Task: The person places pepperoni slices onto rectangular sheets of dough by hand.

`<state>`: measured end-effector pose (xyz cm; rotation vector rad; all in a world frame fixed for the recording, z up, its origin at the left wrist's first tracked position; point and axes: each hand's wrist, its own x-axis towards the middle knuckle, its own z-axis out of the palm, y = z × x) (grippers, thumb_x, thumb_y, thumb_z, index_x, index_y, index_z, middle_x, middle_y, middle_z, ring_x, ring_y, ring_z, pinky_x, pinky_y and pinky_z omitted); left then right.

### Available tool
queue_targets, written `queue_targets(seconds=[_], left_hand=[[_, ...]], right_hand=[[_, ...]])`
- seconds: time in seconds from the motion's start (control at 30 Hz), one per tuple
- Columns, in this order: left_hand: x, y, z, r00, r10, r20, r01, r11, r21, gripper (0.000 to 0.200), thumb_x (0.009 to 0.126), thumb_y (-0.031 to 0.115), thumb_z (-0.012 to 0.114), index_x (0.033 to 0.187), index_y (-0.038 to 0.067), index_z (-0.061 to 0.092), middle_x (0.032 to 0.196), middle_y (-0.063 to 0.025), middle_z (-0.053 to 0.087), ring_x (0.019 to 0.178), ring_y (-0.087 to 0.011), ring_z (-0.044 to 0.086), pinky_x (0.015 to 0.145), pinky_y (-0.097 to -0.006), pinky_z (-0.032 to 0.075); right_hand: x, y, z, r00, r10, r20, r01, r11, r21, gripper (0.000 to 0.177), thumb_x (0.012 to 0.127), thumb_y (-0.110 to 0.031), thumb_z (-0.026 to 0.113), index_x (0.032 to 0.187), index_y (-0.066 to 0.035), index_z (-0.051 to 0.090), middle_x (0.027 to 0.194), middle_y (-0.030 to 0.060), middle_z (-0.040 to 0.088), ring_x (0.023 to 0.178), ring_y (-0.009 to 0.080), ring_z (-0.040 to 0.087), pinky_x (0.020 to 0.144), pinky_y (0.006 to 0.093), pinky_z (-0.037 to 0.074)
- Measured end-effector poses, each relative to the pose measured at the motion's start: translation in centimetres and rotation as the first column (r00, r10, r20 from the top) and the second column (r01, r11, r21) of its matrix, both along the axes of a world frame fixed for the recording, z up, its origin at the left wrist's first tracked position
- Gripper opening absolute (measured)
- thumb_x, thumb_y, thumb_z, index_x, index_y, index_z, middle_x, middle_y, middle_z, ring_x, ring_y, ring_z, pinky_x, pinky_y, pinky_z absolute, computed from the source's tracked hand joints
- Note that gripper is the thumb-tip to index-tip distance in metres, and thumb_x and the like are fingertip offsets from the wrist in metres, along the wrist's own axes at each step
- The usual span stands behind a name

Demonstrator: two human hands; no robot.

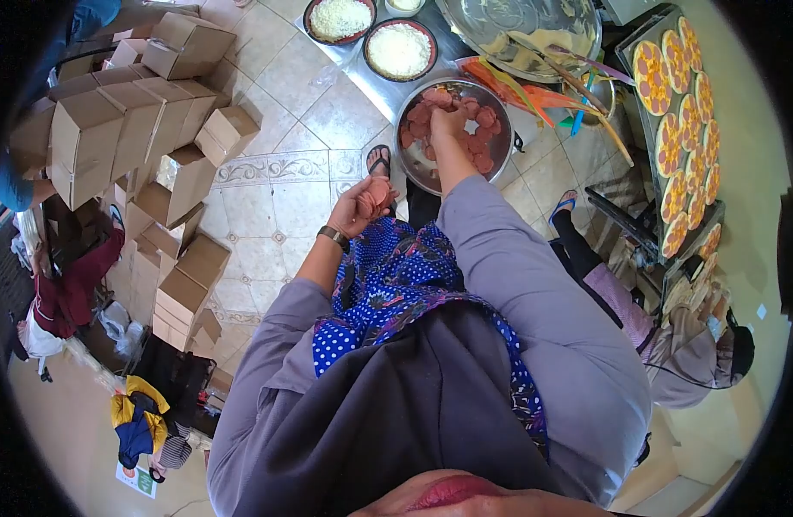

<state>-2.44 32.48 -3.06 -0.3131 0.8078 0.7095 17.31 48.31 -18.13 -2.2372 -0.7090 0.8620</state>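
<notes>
A small stack of round pink sausage slices [376,196] rests in my left hand [353,211], whose fingers are closed around it. The hand is in front of my apron, left of a metal bowl [414,177]. More of these slices [483,155] lie inside the bowl. My right hand [449,126] reaches down into the bowl, its fingers curled together onto slices and the fingertips partly hidden. Two dark round containers of white shredded food, a left one [340,19] and a right one [400,50], stand on the metal table [353,69] beyond the bowl.
A large metal basin [586,43] and colourful utensils [508,86] are beyond the bowl. On the right, a rack bears several topped pizzas [672,164], with a seated person [672,345] nearby. Several cardboard boxes [121,129] and other people occupy the left side.
</notes>
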Motion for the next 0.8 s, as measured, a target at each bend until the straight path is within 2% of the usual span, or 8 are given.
queue_targets(seconds=[0.13, 0.2, 0.23, 0.3, 0.53, 0.7, 0.73, 0.8], left_hand=[[-0.1, -0.4, -0.4, 1.000, 0.006, 0.012, -0.006, 1.000, -0.002, 0.038, 0.097, 0.035, 0.042, 0.116, 0.005, 0.055, 0.109, -0.0078, 0.063, 0.100, -0.0215, 0.062, 0.073, -0.0345, 0.053], [-0.1, -0.4, -0.3, 1.000, 0.006, 0.017, -0.005, 1.000, -0.002, 0.038, 0.097, 0.035, 0.042, 0.116, 0.005, 0.055, 0.109, -0.0081, 0.063, 0.100, -0.0218, 0.062, 0.073, -0.0348, 0.053], [-0.2, -0.4, -0.2, 1.000, 0.005, 0.013, -0.005, 1.000, -0.002, 0.038, 0.097, 0.035, 0.042, 0.116, 0.004, 0.055, 0.109, -0.0088, 0.063, 0.101, -0.0222, 0.061, 0.073, -0.0347, 0.053], [-0.3, -0.4, 0.1, 1.000, 0.004, 0.007, -0.004, 1.000, -0.001, 0.039, 0.097, 0.035, 0.042, 0.116, 0.004, 0.055, 0.109, -0.0094, 0.063, 0.101, -0.0227, 0.061, 0.074, -0.0346, 0.053], [-0.6, -0.6, 0.3, 1.000, -0.011, 0.018, 0.011, 1.000, -0.006, 0.039, 0.097, 0.035, 0.042, 0.116, 0.004, 0.054, 0.111, -0.0108, 0.062, 0.102, -0.0238, 0.061, 0.075, -0.0345, 0.052], [-0.5, -0.5, 0.7, 1.000, -0.018, 0.015, 0.018, 1.000, 0.013, 0.039, 0.097, 0.036, 0.042, 0.116, 0.003, 0.055, 0.111, -0.0103, 0.062, 0.100, -0.0236, 0.062, 0.076, -0.0350, 0.052], [-0.5, -0.6, 0.6, 0.999, -0.029, 0.014, 0.028, 0.999, 0.031, 0.041, 0.097, 0.036, 0.043, 0.119, 0.004, 0.053, 0.113, -0.0108, 0.062, 0.104, -0.0230, 0.061, 0.075, -0.0330, 0.052], [-0.6, -0.7, 0.7, 0.999, -0.038, 0.014, 0.038, 0.998, 0.048, 0.043, 0.096, 0.037, 0.044, 0.122, 0.004, 0.052, 0.115, -0.0113, 0.061, 0.108, -0.0224, 0.060, 0.075, -0.0309, 0.053]], right_hand=[[0.0, 0.0, 2.8, 0.994, 0.041, -0.098, -0.044, 0.998, -0.033, 0.045, 0.064, -0.011, 0.077, 0.103, 0.001, 0.058, 0.100, 0.0112, 0.063, 0.091, 0.0252, 0.061, 0.082, 0.0324, 0.048], [-0.2, -0.2, 3.1, 0.976, 0.149, 0.157, -0.122, 0.978, -0.170, 0.050, 0.062, -0.022, 0.079, 0.104, -0.003, 0.061, 0.101, 0.0182, 0.064, 0.094, 0.0310, 0.062, 0.085, 0.0362, 0.048], [-0.1, -0.3, 2.8, 0.977, 0.148, 0.156, -0.122, 0.978, -0.168, 0.050, 0.062, -0.022, 0.079, 0.104, -0.003, 0.061, 0.101, 0.0182, 0.064, 0.094, 0.0310, 0.062, 0.085, 0.0362, 0.048], [0.2, -0.6, 1.6, 0.987, 0.160, 0.016, -0.160, 0.986, 0.046, 0.044, 0.064, -0.021, 0.078, 0.101, -0.004, 0.063, 0.099, 0.0170, 0.064, 0.092, 0.0295, 0.062, 0.084, 0.0354, 0.048], [1.1, -0.6, 3.0, 0.980, 0.161, -0.115, -0.148, 0.983, 0.113, 0.034, 0.074, -0.024, 0.069, 0.102, -0.006, 0.064, 0.101, 0.0149, 0.064, 0.095, 0.0283, 0.062, 0.082, 0.0364, 0.048], [4.1, -1.6, 4.6, 0.880, 0.307, 0.364, -0.379, 0.914, 0.146, 0.031, 0.078, -0.027, 0.066, 0.098, -0.005, 0.063, 0.088, 0.0152, 0.064, 0.080, 0.0320, 0.062, 0.078, 0.0374, 0.048], [5.1, -2.0, 3.6, 0.879, 0.306, 0.366, -0.379, 0.914, 0.147, 0.031, 0.078, -0.027, 0.066, 0.098, -0.005, 0.063, 0.088, 0.0152, 0.064, 0.080, 0.0320, 0.062, 0.078, 0.0374, 0.048], [5.9, -2.4, 3.0, 0.959, 0.273, 0.073, -0.280, 0.951, 0.130, 0.027, 0.078, -0.025, 0.066, 0.095, -0.005, 0.062, 0.081, 0.0113, 0.063, 0.068, 0.0274, 0.060, 0.065, 0.0351, 0.050]])
